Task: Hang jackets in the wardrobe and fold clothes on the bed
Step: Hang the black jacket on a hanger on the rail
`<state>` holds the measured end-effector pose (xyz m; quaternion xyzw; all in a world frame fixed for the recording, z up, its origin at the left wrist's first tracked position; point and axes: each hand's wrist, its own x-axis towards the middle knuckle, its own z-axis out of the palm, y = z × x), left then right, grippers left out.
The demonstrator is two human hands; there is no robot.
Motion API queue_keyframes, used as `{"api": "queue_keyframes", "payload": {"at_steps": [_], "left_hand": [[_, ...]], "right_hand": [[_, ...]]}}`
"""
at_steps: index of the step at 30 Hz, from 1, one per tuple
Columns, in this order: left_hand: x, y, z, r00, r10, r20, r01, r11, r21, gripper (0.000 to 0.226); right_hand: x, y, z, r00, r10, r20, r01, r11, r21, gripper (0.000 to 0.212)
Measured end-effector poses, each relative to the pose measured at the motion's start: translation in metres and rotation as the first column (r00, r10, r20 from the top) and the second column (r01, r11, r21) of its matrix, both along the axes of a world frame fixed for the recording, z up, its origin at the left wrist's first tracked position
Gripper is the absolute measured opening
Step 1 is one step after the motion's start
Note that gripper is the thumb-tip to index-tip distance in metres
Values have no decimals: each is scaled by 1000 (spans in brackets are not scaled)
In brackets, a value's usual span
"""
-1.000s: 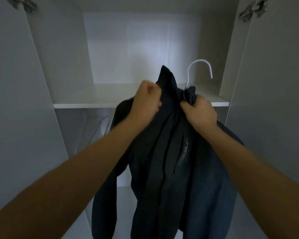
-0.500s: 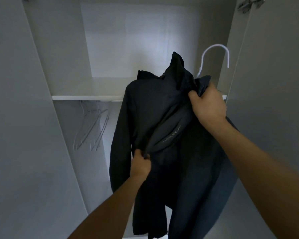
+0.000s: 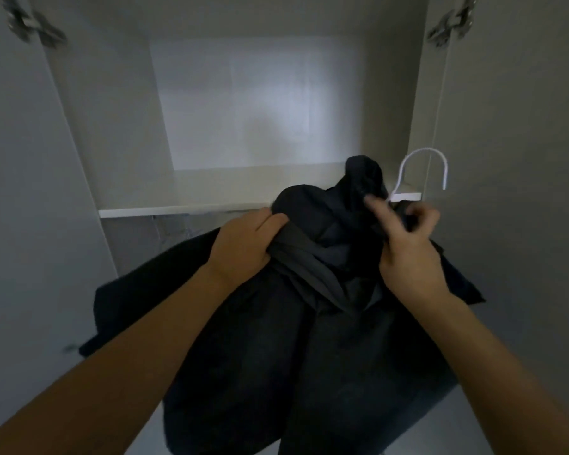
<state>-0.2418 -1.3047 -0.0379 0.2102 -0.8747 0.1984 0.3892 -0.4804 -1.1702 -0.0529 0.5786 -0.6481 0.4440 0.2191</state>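
Observation:
A dark jacket (image 3: 309, 339) hangs bunched in front of the open wardrobe, on a white hanger (image 3: 422, 165) whose hook sticks up at the right. My left hand (image 3: 243, 246) grips a fold of the jacket's front near the shoulder. My right hand (image 3: 408, 244) holds the collar area by the hanger's neck, its index finger stretched out and the other fingers curled into the cloth. The hanger's body is hidden inside the jacket.
The wardrobe's white shelf (image 3: 178, 210) runs across behind the jacket, with the bare upper compartment above it. Open doors stand at both sides, with a metal hinge at the top left (image 3: 30, 26) and another hinge at the top right (image 3: 450, 23).
My left hand rose from the jacket's lower front to grip near the shoulder. The jacket and hanger dropped lower in view, and my right index finger has come off the cloth.

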Motion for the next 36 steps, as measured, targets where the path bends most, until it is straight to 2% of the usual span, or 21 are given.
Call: {"api": "queue_keyframes", "payload": {"at_steps": [2, 3, 4, 6, 8, 9, 11, 12, 14, 16, 19, 22, 23, 24, 27, 29, 31, 32, 34, 35, 36], "left_hand": [[-8, 6, 13, 997, -64, 53, 66, 996, -53, 46], [-12, 9, 17, 993, -97, 63, 101, 993, -58, 43], [-15, 12, 20, 990, -125, 64, 128, 991, -41, 41], [-20, 15, 24, 987, -159, 34, 158, 987, 30, 36], [-24, 19, 25, 984, -181, -1, 180, 979, 94, 34], [-26, 20, 24, 982, -190, 2, 189, 976, 113, 34], [-31, 22, 22, 982, -191, 5, 188, 972, 139, 31], [-32, 22, 21, 985, -173, -16, 174, 969, 177, 28], [-29, 20, 13, 992, -121, -34, 126, 934, 333, 28], [-18, 14, -9, 992, -121, 43, 81, 848, 524, 35], [-1, 8, -65, 977, -130, 170, -45, 650, 759, 36], [13, -4, -106, 991, -17, 131, -113, 405, 907, 23], [16, -7, -111, 994, 41, 99, -107, 370, 923, 16], [18, -11, -112, 994, 97, 50, -84, 391, 916, 11], [21, -17, -91, 983, 173, -60, -63, 626, 777, 9], [21, -17, -63, 993, 116, -37, -66, 765, 640, 19], [17, -14, -33, 998, 42, 47, -60, 856, 514, 32], [13, -11, -20, 995, 9, 99, -54, 887, 458, 34], [0, -3, -2, 975, -42, 216, -40, 930, 364, 32], [-7, 1, 3, 958, -52, 281, -42, 947, 319, 29], [-13, 5, 6, 939, -54, 341, -47, 959, 280, 26]], "right_hand": [[5, 1, -1, 998, 60, -28, -56, 991, 124, 56], [7, 2, -1, 992, 120, 41, -125, 976, 179, 42], [10, 2, -1, 972, 178, 155, -212, 947, 240, 39], [14, -1, -3, 907, 256, 335, -367, 871, 327, 67], [17, -4, -7, 925, 251, 286, -359, 825, 436, 80], [19, -6, -11, 949, 228, 220, -308, 826, 473, 72], [24, -12, -15, 974, 166, 152, -216, 875, 433, 36], [25, -14, -14, 972, 124, 199, -192, 906, 376, 23], [24, -17, -12, 935, 68, 348, -161, 956, 244, 25], [19, -18, -12, 897, 66, 436, -140, 980, 140, 29], [20, -15, -16, 858, 99, 503, -151, 987, 62, 28], [20, -11, -23, 836, 100, 539, -123, 992, 6, 25], [18, -8, -25, 853, 86, 515, -105, 994, 9, 21], [16, -4, -28, 882, 68, 466, -97, 995, 37, 20], [3, 8, -40, 978, 6, 210, -75, 944, 320, 65], [-2, 13, -52, 992, 21, 121, -74, 890, 449, 51], [-4, 17, -61, 990, 54, 130, -117, 823, 556, 29], [-2, 18, -64, 989, 51, 142, -131, 759, 638, 27], [6, 20, -66, 978, 20, 205, -177, 589, 788, 56], [10, 19, -67, 974, -1, 225, -189, 543, 818, 77], [14, 17, -70, 976, -19, 219, -174, 541, 823, 90]]}}
